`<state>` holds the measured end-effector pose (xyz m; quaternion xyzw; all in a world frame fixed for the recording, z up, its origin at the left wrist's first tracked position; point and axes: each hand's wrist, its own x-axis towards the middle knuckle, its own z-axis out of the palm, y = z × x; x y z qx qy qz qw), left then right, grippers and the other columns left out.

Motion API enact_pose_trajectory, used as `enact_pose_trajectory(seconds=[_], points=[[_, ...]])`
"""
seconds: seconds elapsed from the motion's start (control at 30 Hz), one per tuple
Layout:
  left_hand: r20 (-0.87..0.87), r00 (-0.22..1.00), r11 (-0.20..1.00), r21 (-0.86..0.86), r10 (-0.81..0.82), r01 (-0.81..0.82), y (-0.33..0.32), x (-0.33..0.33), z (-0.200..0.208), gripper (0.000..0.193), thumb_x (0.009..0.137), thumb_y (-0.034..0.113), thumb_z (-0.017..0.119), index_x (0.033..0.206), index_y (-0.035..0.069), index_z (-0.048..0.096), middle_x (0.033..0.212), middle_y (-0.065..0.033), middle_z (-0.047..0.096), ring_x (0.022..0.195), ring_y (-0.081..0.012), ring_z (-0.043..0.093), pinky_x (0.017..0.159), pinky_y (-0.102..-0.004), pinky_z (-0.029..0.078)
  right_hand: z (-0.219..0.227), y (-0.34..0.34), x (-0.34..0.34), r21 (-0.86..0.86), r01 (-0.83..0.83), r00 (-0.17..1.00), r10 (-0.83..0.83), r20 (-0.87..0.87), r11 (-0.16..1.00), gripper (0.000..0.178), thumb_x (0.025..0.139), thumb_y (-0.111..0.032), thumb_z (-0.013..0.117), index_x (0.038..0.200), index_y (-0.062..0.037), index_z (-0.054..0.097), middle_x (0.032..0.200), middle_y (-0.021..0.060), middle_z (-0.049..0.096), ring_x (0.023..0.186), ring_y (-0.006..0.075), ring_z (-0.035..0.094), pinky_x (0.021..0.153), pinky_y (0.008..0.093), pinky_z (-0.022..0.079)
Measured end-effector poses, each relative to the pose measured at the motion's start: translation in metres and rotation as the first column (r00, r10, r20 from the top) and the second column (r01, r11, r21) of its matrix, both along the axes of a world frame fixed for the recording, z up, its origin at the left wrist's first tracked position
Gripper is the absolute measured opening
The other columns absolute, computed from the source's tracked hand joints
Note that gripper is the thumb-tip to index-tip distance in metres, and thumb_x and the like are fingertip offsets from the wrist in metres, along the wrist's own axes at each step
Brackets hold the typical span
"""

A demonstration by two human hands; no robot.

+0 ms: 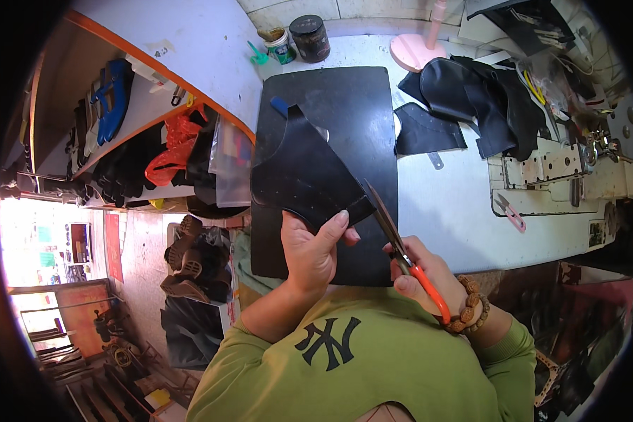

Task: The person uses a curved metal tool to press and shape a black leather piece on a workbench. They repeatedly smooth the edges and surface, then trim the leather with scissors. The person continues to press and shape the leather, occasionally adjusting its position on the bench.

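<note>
From the head view, your left hand [311, 247] pinches the black leathery piece [295, 169] above the dark board [330, 88] on the bench [450, 218], while your right hand [427, 271], apart from it, grips the orange-handled scissors [394, 240], blades right beside the piece's narrow end. Looks like a trimming step to me, so the next move probably calls for keeping that end steady and lining up the blades.

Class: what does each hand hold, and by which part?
Left hand: black piece, by its lower edge near the right end. Right hand: orange-handled scissors, by the handle end.
</note>
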<state>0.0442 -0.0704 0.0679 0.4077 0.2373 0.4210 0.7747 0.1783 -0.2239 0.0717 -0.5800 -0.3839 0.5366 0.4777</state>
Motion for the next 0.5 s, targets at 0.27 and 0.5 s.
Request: enact_pose_trajectory(seconds=[0.27,0.5], points=[[-0.005,1.000,1.000,0.022,0.007,-0.007,-0.0025,-0.0004,-0.0025,0.048,0.087,-0.010,0.060,0.129,0.003,0.041,0.104,-0.0129,0.062,0.067,-0.0182,0.062,0.058,-0.0296,0.054,0.0016,-0.0019,-0.0010,0.005,0.004,0.999,-0.005,0.053,1.000,0.050,0.091,-0.035,0.068,0.122,-0.0019,0.047,0.077,0.0058,0.052,0.066,0.0149,0.050,0.062,0.0292,0.044],[-0.002,1.000,0.999,0.033,-0.006,0.006,-0.0017,-0.0023,-0.0063,0.048,0.087,-0.008,0.062,0.128,0.002,0.041,0.105,-0.0129,0.062,0.069,-0.0182,0.063,0.058,-0.0299,0.055,0.0000,-0.0023,-0.0028,-0.050,0.023,0.999,-0.021,0.042,0.998,0.051,0.093,-0.044,0.063,0.119,-0.0023,0.050,0.076,0.0066,0.053,0.066,0.0159,0.051,0.062,0.0300,0.044]])
